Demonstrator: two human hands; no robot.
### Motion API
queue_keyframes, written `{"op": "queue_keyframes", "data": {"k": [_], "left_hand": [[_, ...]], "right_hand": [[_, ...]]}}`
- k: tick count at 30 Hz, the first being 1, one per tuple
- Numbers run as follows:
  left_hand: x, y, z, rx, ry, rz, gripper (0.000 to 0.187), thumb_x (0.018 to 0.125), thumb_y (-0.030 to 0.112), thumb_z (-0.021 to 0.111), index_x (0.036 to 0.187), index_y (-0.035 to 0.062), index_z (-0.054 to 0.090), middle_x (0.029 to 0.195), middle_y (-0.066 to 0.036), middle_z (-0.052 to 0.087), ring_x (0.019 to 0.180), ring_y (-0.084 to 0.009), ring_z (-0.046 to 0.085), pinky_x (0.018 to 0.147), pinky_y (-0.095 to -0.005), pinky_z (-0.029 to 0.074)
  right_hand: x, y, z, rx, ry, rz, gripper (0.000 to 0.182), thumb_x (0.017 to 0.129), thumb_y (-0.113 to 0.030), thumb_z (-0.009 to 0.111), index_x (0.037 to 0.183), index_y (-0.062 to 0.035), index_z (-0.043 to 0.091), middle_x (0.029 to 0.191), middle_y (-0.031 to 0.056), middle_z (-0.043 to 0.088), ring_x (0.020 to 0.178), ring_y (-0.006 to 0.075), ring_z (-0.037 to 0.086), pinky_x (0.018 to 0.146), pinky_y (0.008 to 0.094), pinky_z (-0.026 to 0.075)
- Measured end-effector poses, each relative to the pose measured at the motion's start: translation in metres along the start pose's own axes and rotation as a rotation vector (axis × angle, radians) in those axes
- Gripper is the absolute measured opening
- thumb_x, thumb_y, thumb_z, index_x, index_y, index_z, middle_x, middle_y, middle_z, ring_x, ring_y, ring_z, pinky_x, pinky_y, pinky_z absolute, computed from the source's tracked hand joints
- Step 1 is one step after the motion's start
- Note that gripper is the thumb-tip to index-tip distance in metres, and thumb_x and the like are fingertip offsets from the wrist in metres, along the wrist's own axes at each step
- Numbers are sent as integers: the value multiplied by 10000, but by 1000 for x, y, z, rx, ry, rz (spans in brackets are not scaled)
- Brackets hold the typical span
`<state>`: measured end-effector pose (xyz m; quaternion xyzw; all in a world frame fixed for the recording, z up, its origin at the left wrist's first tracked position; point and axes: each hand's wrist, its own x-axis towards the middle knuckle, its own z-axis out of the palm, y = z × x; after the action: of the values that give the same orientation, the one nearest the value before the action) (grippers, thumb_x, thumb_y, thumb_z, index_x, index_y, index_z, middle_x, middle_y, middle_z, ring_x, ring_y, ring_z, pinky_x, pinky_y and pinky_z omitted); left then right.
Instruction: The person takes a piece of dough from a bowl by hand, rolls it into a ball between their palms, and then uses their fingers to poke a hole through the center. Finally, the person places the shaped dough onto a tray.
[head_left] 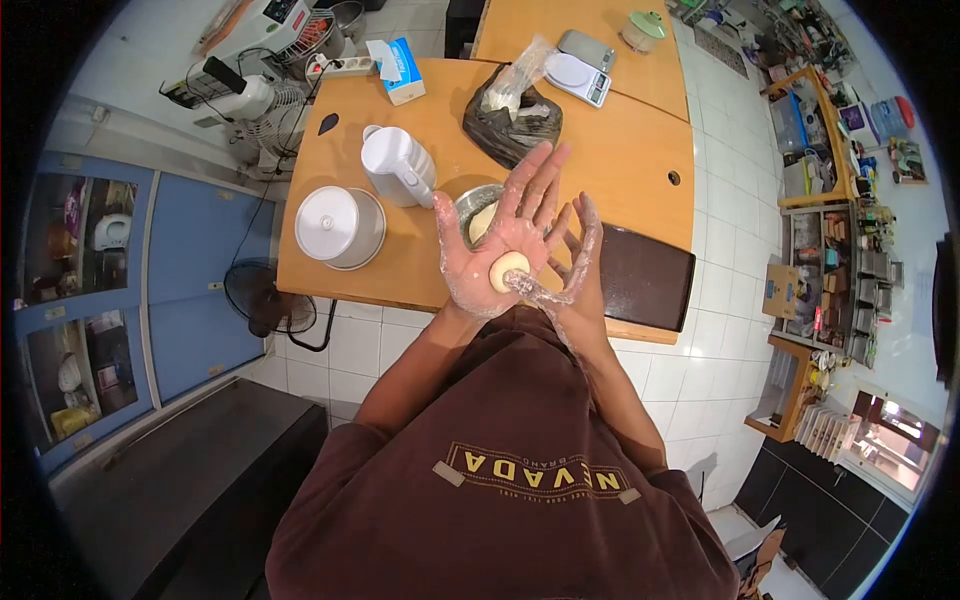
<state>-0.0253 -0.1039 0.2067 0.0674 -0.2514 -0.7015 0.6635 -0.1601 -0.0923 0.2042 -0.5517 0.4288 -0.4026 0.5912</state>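
Observation:
My left hand [505, 235] is palm up with its fingers stretched and spread, dusted with flour. On its palm lies a small round piece of pale dough [502, 270]. From the right, my right hand [572, 270] presses its floury thumb against the dough's middle, its other fingers apart and raised. Whether the thumb goes through the dough cannot be seen. Behind my left hand stands a metal bowl [465, 203] with a larger lump of dough [482, 224], partly hidden by the fingers. A dark brown tray [645, 278] lies to the right of my right hand.
On the wooden table [630, 170] stand a white lidded container [335, 228], a white pitcher [397, 165], a black plastic bag [510, 135], a kitchen scale [578, 78], a tissue box [402, 75] and a green-lidded jar [643, 32]. A black fan [268, 298] is at the left.

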Motion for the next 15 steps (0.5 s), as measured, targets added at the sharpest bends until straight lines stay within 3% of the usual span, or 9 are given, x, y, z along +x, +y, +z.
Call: {"op": "queue_keyframes", "data": {"k": [7,9,13,15], "left_hand": [[4,-17,8,-107,-31,6,1217,858,979,186,1692,94,139,1770,-154,40,1633,-264,15,1304,-491,-13],[4,-22,10,-112,-21,-14,1179,873,963,215,1693,117,151,1765,-177,40,1634,-277,17,1313,-525,6],[10,-36,10,-252,191,14,1102,914,907,303,1676,116,217,1742,-207,138,1628,-314,79,1323,-541,65],[14,-42,11,-348,201,-8,1075,930,887,306,1674,115,225,1742,-204,140,1625,-321,98,1323,-540,83]], "right_hand": [[-3,6,-10,136,10,-23,1274,755,-197,939,1692,-164,75,1735,185,85,1605,410,137,1213,586,352],[-3,12,-15,112,20,-35,1260,764,-187,933,1690,-156,78,1735,182,91,1602,406,151,1210,586,356],[-5,23,-28,115,60,67,1228,783,-179,921,1687,-137,90,1739,166,91,1585,396,209,1203,580,368],[-8,22,-34,33,96,38,1217,771,-188,934,1673,-114,121,1693,192,172,1547,399,269,1184,557,386]]}}
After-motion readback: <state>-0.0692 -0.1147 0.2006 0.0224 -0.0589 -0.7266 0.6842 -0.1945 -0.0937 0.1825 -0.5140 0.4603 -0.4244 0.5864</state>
